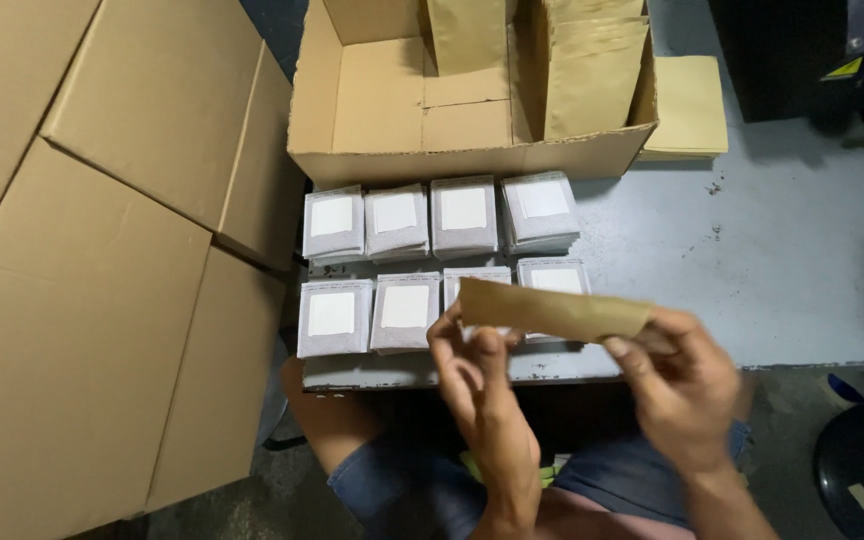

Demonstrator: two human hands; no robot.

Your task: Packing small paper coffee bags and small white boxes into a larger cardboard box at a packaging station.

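Holding one kraft paper pouch [552, 312] above eight stacked grey packets [432, 262].
Left hand [482, 385] and right hand [677, 385] fingers pinch its ends; more pouches remain in the cardboard box [472, 155].

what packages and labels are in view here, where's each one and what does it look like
Kraft envelope: flat, brown, held between left hand and right hand.
Grey packets: two rows of four on the table, each with a blank-looking white square label.
Open cardboard box: behind the packets, brown pouches standing inside.
Tan envelope stack: right of the box.
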